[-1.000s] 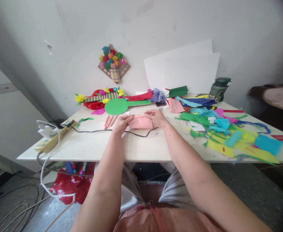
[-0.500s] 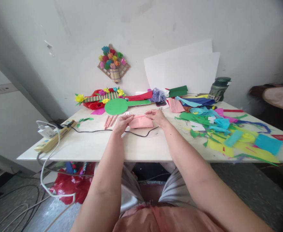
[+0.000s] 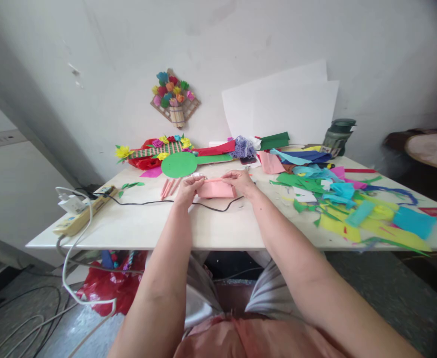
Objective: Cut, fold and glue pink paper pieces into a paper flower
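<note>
Both hands at the middle of the white tabletop (image 3: 139, 226), towards its far half. Left hand (image 3: 189, 188) pinches the left end of a folded piece of pink crepe paper (image 3: 216, 189); right hand (image 3: 240, 181) pinches the right end, fingers curled over the top edge. Both grips closed on the paper, nothing else held. Paper lies on or just above the table between the two hands, just beyond a thin black cable (image 3: 154, 202) that loops in front of it.

Step in hand, as I judge it: folding or pleating the pink piece, edges being brought together and pressed. Next move would call for steady hold at both ends, edges kept in line, and a firm crease without tearing the thin paper; the cable is close enough to snag a wrist.

Just left of the left hand: a few thin pink paper sticks (image 3: 169, 187). Beyond them, a green paper disc (image 3: 179, 164) and a flat arrangement of coloured paper flowers (image 3: 154, 149). Right side of the table: a loose heap of coloured paper scraps (image 3: 348, 204). Far right corner, a dark green jar (image 3: 339, 136). Near left edge, a yellowish power strip (image 3: 78, 216). White sheets (image 3: 281, 107) lean on the wall.
</note>
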`<state>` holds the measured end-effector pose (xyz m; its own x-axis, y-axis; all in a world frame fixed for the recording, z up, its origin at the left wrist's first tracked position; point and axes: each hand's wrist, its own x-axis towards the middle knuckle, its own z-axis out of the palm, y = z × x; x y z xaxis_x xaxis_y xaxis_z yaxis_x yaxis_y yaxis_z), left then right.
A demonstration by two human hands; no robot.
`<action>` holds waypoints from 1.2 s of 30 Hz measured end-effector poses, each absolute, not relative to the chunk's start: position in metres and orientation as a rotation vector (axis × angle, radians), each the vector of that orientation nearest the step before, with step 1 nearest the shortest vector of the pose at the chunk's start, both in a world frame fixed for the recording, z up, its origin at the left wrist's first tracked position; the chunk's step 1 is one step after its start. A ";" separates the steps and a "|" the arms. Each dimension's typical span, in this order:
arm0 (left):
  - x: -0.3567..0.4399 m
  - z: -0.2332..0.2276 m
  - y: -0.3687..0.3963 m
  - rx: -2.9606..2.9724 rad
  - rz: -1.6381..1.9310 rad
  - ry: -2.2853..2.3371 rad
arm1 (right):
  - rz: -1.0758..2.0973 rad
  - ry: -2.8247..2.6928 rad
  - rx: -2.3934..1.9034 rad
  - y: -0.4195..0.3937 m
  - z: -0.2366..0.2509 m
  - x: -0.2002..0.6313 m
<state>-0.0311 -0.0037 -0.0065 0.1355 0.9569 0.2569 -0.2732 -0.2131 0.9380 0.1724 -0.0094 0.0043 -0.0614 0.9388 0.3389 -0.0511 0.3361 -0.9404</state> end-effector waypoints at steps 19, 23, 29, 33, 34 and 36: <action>-0.034 -0.008 -0.004 1.248 1.264 0.687 | 0.936 -1.452 -0.876 -0.003 0.000 0.175; -0.035 -0.011 0.000 1.260 1.278 0.708 | 0.932 -1.453 -0.881 -0.002 -0.001 0.175; -0.035 -0.012 0.001 1.288 1.316 0.755 | 0.947 -1.448 -0.897 -0.006 0.004 0.176; -0.033 -0.011 0.000 1.322 1.364 0.811 | 0.995 -1.455 -0.863 -0.009 0.006 0.180; -0.033 -0.011 0.000 1.333 1.369 0.823 | 1.013 -1.451 -0.856 -0.008 0.005 0.180; -0.032 -0.010 -0.001 1.354 1.373 0.838 | 1.021 -1.449 -0.857 -0.007 0.004 0.181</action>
